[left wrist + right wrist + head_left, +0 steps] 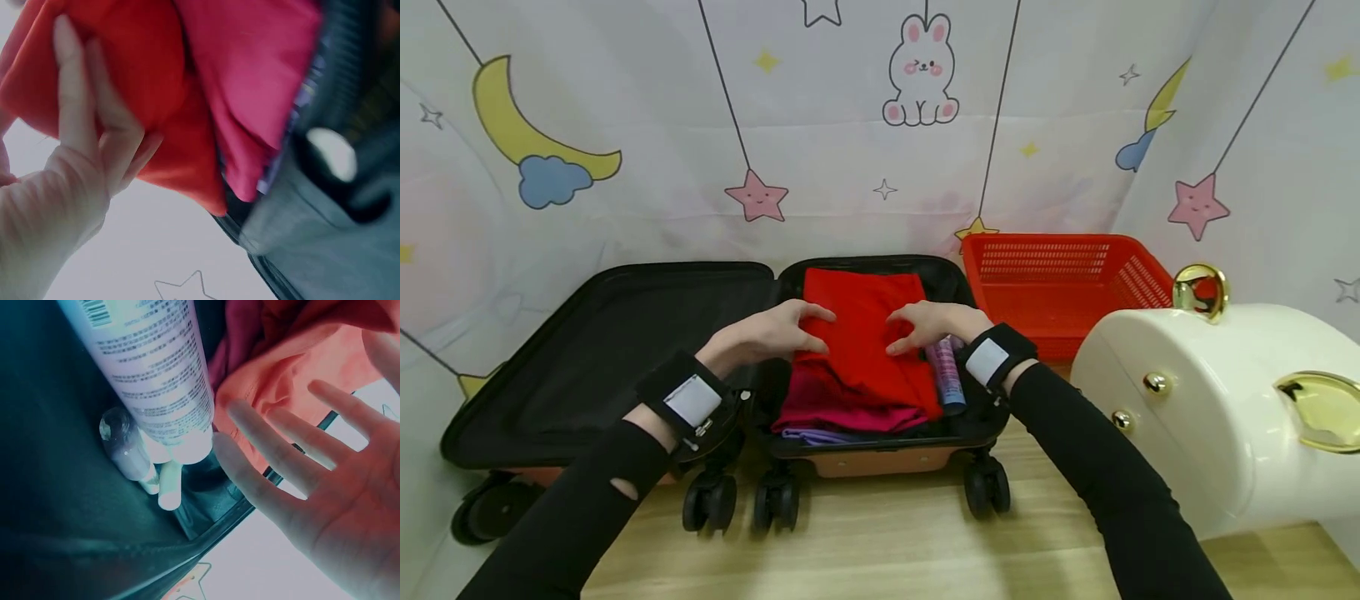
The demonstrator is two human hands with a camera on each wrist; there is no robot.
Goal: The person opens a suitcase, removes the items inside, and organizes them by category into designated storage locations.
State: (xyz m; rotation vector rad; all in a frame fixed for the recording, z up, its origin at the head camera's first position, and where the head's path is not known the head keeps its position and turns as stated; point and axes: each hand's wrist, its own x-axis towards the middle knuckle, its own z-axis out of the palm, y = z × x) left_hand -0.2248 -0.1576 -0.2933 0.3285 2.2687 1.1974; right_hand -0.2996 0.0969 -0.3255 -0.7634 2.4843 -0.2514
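A folded red garment (857, 325) lies on top of a magenta one (842, 404) in the right half of an open black-lined suitcase (951, 287). Over the red cloth's left side is my left hand (775, 329); the left wrist view has its fingers (75, 94) extended against the cloth. My right hand (936, 321) is above the right side, fingers spread and holding nothing in the right wrist view. Beside the clothes stands a purple-pink printed bottle (156, 375). Near its white cap are a small purple bottle (125, 444) and a white-capped tube (170, 487).
The suitcase's other half (617, 358) lies open on the left. Behind on the right stands a red plastic basket (1037, 308). A cream glossy container with gold handles (1210, 408) sits right of my right arm. Black wheels (987, 483) jut out at the suitcase's near edge.
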